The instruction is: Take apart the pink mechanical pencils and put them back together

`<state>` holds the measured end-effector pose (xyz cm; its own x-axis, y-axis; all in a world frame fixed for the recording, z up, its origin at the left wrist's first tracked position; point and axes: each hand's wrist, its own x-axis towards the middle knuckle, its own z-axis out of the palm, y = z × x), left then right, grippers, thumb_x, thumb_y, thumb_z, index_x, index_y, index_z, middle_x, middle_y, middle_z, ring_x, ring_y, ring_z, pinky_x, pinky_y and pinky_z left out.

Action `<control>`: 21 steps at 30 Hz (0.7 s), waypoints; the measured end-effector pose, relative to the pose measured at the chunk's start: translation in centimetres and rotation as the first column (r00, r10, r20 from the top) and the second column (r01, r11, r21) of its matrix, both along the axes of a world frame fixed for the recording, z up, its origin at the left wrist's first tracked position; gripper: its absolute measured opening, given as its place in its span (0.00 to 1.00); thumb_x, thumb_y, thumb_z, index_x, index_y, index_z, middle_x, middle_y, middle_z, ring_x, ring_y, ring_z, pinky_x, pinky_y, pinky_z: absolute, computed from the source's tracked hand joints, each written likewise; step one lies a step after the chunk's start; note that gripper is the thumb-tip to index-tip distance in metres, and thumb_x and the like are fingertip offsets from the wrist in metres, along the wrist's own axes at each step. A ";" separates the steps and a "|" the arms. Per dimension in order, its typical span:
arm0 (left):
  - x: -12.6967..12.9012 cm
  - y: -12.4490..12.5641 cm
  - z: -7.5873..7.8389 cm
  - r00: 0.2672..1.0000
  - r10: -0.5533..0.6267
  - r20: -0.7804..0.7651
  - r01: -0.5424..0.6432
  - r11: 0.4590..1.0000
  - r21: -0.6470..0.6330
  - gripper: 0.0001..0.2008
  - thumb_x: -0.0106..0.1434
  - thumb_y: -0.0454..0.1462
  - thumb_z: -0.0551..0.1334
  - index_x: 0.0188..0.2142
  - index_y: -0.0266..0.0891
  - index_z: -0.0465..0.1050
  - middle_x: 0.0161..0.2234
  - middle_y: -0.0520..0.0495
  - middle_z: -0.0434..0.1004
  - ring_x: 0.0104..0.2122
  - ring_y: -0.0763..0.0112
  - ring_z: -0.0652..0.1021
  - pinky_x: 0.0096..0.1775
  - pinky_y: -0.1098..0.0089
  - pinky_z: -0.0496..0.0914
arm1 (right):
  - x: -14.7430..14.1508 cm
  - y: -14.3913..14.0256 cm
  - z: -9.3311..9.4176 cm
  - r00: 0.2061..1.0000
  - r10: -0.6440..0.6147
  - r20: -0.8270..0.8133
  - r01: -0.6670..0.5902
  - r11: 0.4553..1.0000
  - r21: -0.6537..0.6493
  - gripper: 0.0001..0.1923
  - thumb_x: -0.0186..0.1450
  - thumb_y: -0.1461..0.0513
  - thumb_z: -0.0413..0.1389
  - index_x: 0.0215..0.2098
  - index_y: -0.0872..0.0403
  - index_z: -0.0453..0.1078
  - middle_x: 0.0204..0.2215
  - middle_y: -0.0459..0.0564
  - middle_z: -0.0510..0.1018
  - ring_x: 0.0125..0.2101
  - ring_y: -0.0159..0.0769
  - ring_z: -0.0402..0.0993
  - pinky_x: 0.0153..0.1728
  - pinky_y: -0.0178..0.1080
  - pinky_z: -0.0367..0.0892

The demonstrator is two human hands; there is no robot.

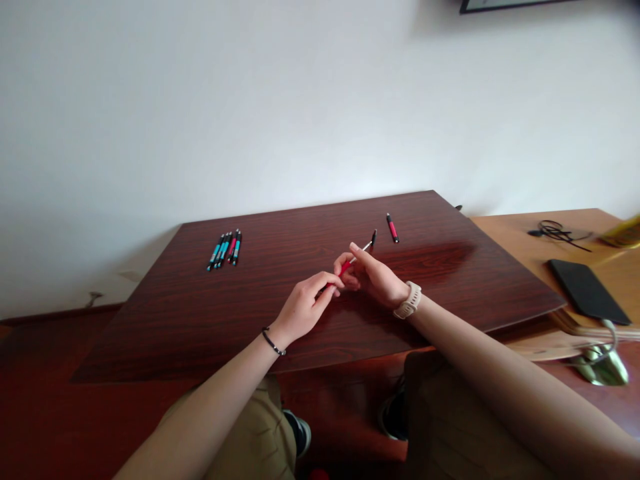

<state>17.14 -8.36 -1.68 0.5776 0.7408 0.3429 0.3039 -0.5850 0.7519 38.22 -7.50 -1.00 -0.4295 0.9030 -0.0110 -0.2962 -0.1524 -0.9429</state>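
Both hands meet over the middle of a dark wooden board (pixel 200 313). My left hand (pixel 305 305) pinches the lower end of a red pen part (pixel 345 268). My right hand (pixel 375 277), with a pale watch on its wrist, holds the same pen further up; a thin white refill (pixel 367 247) sticks out beyond the fingers toward a black tip (pixel 373 237). A separate red and black pen piece (pixel 393 228) lies on the board just beyond my right hand.
Several teal and red pens (pixel 226 249) lie in a row at the board's far left. To the right, a lighter table carries a black flat case (pixel 587 291), a tangle of black cable (pixel 555 232) and a yellow object (pixel 625 232). A white wall stands behind.
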 end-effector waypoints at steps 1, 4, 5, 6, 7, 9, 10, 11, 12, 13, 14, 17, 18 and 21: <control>-0.1 0.1 0.0 1.000 0.016 0.007 -0.016 1.000 -0.015 0.08 0.77 0.36 0.57 0.46 0.43 0.76 0.38 0.48 0.84 0.40 0.67 0.83 0.47 0.67 0.74 | -0.1 0.0 0.1 1.000 -0.011 0.007 0.011 1.000 0.008 0.33 0.73 0.35 0.48 0.36 0.53 0.76 0.18 0.41 0.63 0.21 0.30 0.56 0.26 0.35 0.54; -0.2 0.4 -0.2 0.999 0.034 0.027 -0.033 0.998 -0.046 0.07 0.77 0.36 0.57 0.46 0.43 0.75 0.36 0.50 0.83 0.37 0.68 0.83 0.46 0.68 0.74 | -0.2 -0.3 0.3 0.995 -0.085 0.053 0.080 0.993 0.087 0.36 0.74 0.35 0.45 0.41 0.54 0.79 0.19 0.42 0.64 0.22 0.31 0.57 0.27 0.35 0.54; -0.2 0.4 -0.2 0.999 0.031 0.031 -0.029 0.998 -0.051 0.07 0.77 0.36 0.57 0.46 0.43 0.75 0.36 0.50 0.83 0.37 0.69 0.83 0.46 0.68 0.73 | -0.2 -0.4 0.3 0.990 -0.114 0.081 0.103 0.987 0.127 0.36 0.75 0.36 0.44 0.43 0.54 0.80 0.19 0.41 0.64 0.22 0.31 0.57 0.27 0.36 0.55; -0.2 0.4 -0.2 0.999 0.025 0.033 -0.024 0.998 -0.053 0.07 0.77 0.36 0.57 0.46 0.43 0.75 0.36 0.51 0.82 0.37 0.69 0.82 0.46 0.69 0.73 | -0.2 -0.5 0.4 0.983 -0.144 0.115 0.123 0.978 0.170 0.36 0.76 0.37 0.43 0.46 0.54 0.80 0.20 0.41 0.64 0.22 0.32 0.57 0.27 0.36 0.55; -0.1 0.4 -0.2 0.999 0.018 0.036 -0.016 0.998 -0.055 0.07 0.77 0.36 0.57 0.46 0.43 0.74 0.36 0.51 0.82 0.37 0.69 0.82 0.47 0.69 0.72 | -0.2 -0.6 0.4 0.973 -0.173 0.154 0.138 0.967 0.214 0.35 0.77 0.38 0.43 0.48 0.54 0.81 0.20 0.42 0.64 0.23 0.32 0.58 0.28 0.36 0.56; 0.0 0.3 -0.1 0.999 0.008 0.038 -0.006 0.998 -0.062 0.06 0.77 0.35 0.57 0.44 0.43 0.74 0.36 0.51 0.82 0.38 0.69 0.82 0.47 0.68 0.72 | -0.1 -0.8 0.4 0.947 -0.222 0.231 0.151 0.945 0.290 0.34 0.78 0.40 0.43 0.52 0.55 0.81 0.22 0.43 0.67 0.25 0.33 0.60 0.30 0.36 0.58; 0.0 0.2 -0.1 0.999 0.008 0.039 -0.005 0.998 -0.066 0.06 0.76 0.35 0.57 0.43 0.43 0.73 0.36 0.51 0.82 0.38 0.69 0.82 0.47 0.68 0.72 | -0.1 -0.9 0.4 0.934 -0.241 0.263 0.151 0.935 0.320 0.34 0.78 0.41 0.44 0.53 0.55 0.81 0.24 0.44 0.69 0.26 0.33 0.62 0.31 0.36 0.59; 0.0 0.2 0.0 0.999 0.011 0.041 -0.008 0.997 -0.071 0.06 0.76 0.34 0.58 0.42 0.43 0.72 0.36 0.51 0.82 0.38 0.68 0.82 0.47 0.68 0.72 | 0.0 -1.0 0.5 0.923 -0.256 0.287 0.149 0.926 0.346 0.33 0.78 0.41 0.44 0.55 0.54 0.80 0.25 0.45 0.71 0.27 0.34 0.63 0.32 0.36 0.60; 0.0 0.1 0.0 0.999 0.015 0.045 -0.011 0.997 -0.077 0.05 0.75 0.34 0.58 0.41 0.43 0.72 0.36 0.51 0.81 0.38 0.68 0.82 0.47 0.68 0.72 | 0.0 -1.1 0.5 0.915 -0.264 0.306 0.142 0.919 0.368 0.32 0.78 0.41 0.45 0.57 0.54 0.80 0.26 0.45 0.73 0.28 0.34 0.65 0.33 0.37 0.61; 0.0 0.1 0.0 0.999 0.017 0.050 -0.013 0.996 -0.084 0.05 0.75 0.34 0.58 0.40 0.43 0.71 0.36 0.51 0.81 0.38 0.68 0.82 0.47 0.68 0.72 | 0.1 -1.1 0.6 0.910 -0.267 0.316 0.135 0.913 0.384 0.31 0.78 0.42 0.47 0.59 0.53 0.79 0.27 0.46 0.74 0.29 0.35 0.66 0.34 0.37 0.62; 0.0 0.1 0.0 0.998 0.019 0.056 -0.014 0.996 -0.091 0.05 0.75 0.33 0.58 0.40 0.43 0.71 0.36 0.51 0.81 0.39 0.67 0.82 0.47 0.67 0.72 | 0.1 -1.1 0.6 0.910 -0.269 0.315 0.131 0.909 0.396 0.30 0.78 0.42 0.48 0.61 0.53 0.78 0.28 0.46 0.75 0.30 0.35 0.67 0.35 0.37 0.63; -0.1 0.2 -0.2 0.997 0.023 0.072 -0.015 0.993 -0.117 0.05 0.75 0.34 0.58 0.40 0.43 0.70 0.36 0.50 0.82 0.39 0.67 0.82 0.48 0.67 0.72 | 0.2 -1.0 0.6 0.927 -0.280 0.251 0.169 0.906 0.389 0.28 0.76 0.43 0.52 0.63 0.51 0.76 0.34 0.48 0.78 0.33 0.36 0.69 0.36 0.36 0.65; -0.1 0.3 -0.2 0.997 0.025 0.073 -0.015 0.991 -0.130 0.04 0.75 0.34 0.58 0.40 0.43 0.69 0.37 0.50 0.83 0.40 0.67 0.82 0.48 0.66 0.72 | 0.3 -0.8 0.6 0.932 -0.288 0.222 0.192 0.908 0.371 0.28 0.76 0.43 0.53 0.62 0.51 0.76 0.37 0.49 0.78 0.33 0.35 0.70 0.35 0.36 0.66; 0.0 0.6 -0.5 0.998 0.028 0.058 -0.018 0.985 -0.169 0.05 0.75 0.35 0.57 0.40 0.43 0.69 0.39 0.49 0.83 0.41 0.66 0.83 0.49 0.66 0.72 | 0.2 -0.3 0.0 0.940 -0.296 0.171 0.238 0.925 0.298 0.29 0.76 0.41 0.50 0.57 0.52 0.79 0.39 0.51 0.78 0.32 0.33 0.70 0.32 0.35 0.65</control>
<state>17.10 -7.74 -2.18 0.5420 0.8036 0.2457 0.2667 -0.4418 0.8565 38.43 -7.83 -1.01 -0.1864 0.9649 0.1851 -0.0825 0.1724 -0.9816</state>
